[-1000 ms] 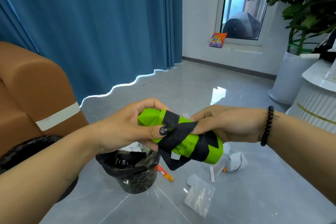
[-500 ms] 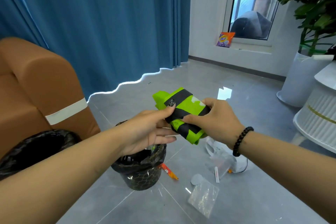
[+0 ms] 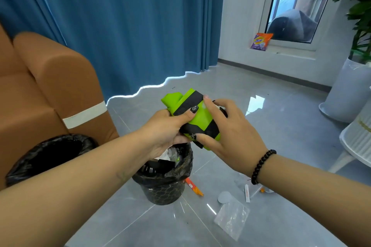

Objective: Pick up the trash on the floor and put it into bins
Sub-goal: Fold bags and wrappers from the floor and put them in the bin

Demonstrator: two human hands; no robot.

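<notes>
Hands meet in the middle, up in the air, and both hold one bright green soft folded bundle with black straps (image 3: 197, 115). The left hand (image 3: 167, 131) grips the bundle from the left side, with its thumb lying across a black strap on top and its fingers curled under. The right hand (image 3: 230, 133) grips the bundle from the right, with fingers bent over the top and the thumb pinching below. A string of black beads (image 3: 261, 166) sits on the right wrist. The bundle hangs just above a small black round bin with a black bag liner (image 3: 164, 178), which stands on the shiny grey tile floor (image 3: 271, 122) and has some scraps inside. A bigger bin with a black bag (image 3: 48, 156) stands to the left, touching a brown sofa with a white band (image 3: 50, 94). More trash lies on the floor to the right of the small bin: an orange wrapper (image 3: 193, 186), a clear plastic bag (image 3: 231, 219), a grey round disc (image 3: 224, 196) and a thin white strip (image 3: 247, 193). A blue curtain (image 3: 124, 26) hangs behind. A purple and orange packet (image 3: 261, 41) leans by the window.
</notes>
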